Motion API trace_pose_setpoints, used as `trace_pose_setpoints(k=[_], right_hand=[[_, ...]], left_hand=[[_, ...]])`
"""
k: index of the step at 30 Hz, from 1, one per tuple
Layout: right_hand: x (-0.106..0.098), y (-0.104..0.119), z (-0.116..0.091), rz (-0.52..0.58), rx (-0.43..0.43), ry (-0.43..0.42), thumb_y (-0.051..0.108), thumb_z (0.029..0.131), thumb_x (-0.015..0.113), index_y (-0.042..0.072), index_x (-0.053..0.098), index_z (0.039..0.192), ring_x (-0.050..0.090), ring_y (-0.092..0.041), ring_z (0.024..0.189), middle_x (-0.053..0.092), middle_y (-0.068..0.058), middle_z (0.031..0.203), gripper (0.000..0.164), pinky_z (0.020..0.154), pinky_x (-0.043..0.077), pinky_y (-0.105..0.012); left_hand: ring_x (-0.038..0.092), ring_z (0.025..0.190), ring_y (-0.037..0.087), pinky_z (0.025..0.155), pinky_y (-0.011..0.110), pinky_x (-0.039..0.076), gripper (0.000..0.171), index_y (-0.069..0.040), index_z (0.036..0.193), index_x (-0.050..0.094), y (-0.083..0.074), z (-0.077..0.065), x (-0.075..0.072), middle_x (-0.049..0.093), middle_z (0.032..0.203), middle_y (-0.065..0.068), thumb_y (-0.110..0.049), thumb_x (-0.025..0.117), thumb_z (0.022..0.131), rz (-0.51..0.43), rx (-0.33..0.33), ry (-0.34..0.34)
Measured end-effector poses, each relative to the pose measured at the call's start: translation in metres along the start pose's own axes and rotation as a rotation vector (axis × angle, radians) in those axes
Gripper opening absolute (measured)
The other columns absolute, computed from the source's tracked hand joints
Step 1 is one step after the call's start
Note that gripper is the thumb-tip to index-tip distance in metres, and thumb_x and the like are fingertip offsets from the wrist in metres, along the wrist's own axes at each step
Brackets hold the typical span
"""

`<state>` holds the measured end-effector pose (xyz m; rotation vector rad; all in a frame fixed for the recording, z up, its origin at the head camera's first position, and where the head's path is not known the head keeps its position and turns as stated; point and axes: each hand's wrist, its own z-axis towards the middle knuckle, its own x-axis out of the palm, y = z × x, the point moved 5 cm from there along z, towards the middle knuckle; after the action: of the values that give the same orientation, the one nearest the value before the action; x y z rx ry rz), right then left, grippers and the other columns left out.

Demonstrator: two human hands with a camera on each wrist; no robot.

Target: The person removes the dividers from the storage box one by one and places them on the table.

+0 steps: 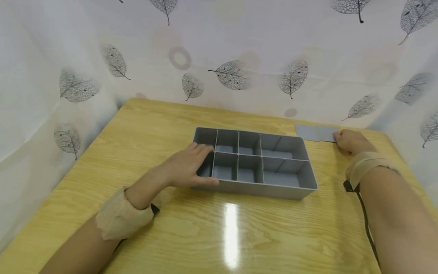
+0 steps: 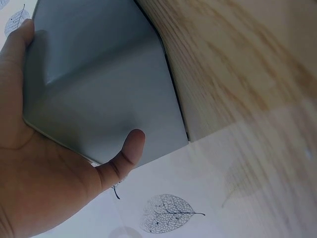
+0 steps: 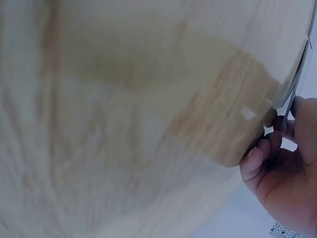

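Note:
A grey divided organizer box (image 1: 254,188) sits on the table with its open compartments facing up. My left hand (image 1: 186,165) grips its left end, fingers over the rim and thumb along the front wall. In the left wrist view the thumb (image 2: 133,146) lies against the smooth grey box wall (image 2: 109,99). Behind the box to the right lie two flat grey divider plates, a left plate (image 1: 307,132) and a right plate (image 1: 326,133). My right hand (image 1: 352,140) pinches the right plate by its outer edge. The right wrist view shows that plate (image 3: 296,82) edge-on between thumb and fingers.
The wooden table (image 1: 164,243) reflects a bright strip of light before the box. A white curtain (image 1: 246,45) with leaf prints hangs right behind the table's back edge and along the sides. From the right wristband (image 1: 369,165) a black cable (image 1: 367,224) runs down.

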<state>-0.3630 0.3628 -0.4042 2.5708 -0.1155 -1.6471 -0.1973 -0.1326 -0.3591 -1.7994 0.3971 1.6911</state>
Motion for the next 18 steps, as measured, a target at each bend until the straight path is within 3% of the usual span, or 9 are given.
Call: trace_pose_setpoints(k=[3, 6, 14, 18], right_hand=[[0.000, 0.002, 0.000, -0.011, -0.008, -0.010, 0.048, 0.097, 0.005, -0.015, 0.021, 0.134, 0.044, -0.051, 0.097, 0.039, -0.038, 0.114, 0.075, 0.082, 0.039, -0.061], [0.003, 0.004, 0.001, -0.017, 0.006, -0.005, 0.050, 0.097, 0.005, -0.015, 0.016, 0.137, 0.037, -0.055, 0.107, 0.030, -0.042, 0.125, 0.076, 0.089, 0.036, -0.064], [0.000, -0.004, -0.012, -0.045, 0.019, -0.026, 0.045, 0.098, 0.005, -0.015, 0.019, 0.135, 0.040, -0.054, 0.103, 0.035, -0.041, 0.120, 0.072, 0.089, 0.036, -0.064], [-0.001, -0.001, -0.006, -0.034, 0.013, -0.051, 0.046, 0.098, 0.006, -0.013, 0.020, 0.135, 0.034, -0.057, 0.110, 0.031, -0.041, 0.125, 0.072, 0.092, 0.032, -0.066]], left_hand=[[0.032, 0.125, 0.025, 0.104, 0.043, 0.034, 0.103, -0.007, 0.142, 0.027, 0.002, -0.002, 0.000, 0.038, 0.140, 0.008, -0.084, 0.033, 0.074, 0.009, -0.012, 0.004], [0.034, 0.124, 0.025, 0.102, 0.044, 0.035, 0.103, -0.005, 0.141, 0.028, 0.003, -0.003, -0.001, 0.038, 0.140, 0.008, -0.083, 0.033, 0.075, 0.013, -0.006, -0.002], [0.034, 0.125, 0.026, 0.104, 0.044, 0.034, 0.102, -0.005, 0.142, 0.027, -0.003, 0.006, 0.001, 0.038, 0.140, 0.009, -0.082, 0.035, 0.076, 0.006, 0.036, -0.007], [0.032, 0.126, 0.027, 0.105, 0.045, 0.030, 0.101, -0.006, 0.142, 0.027, -0.003, 0.002, 0.003, 0.038, 0.140, 0.010, -0.082, 0.036, 0.075, -0.013, 0.002, 0.000]])
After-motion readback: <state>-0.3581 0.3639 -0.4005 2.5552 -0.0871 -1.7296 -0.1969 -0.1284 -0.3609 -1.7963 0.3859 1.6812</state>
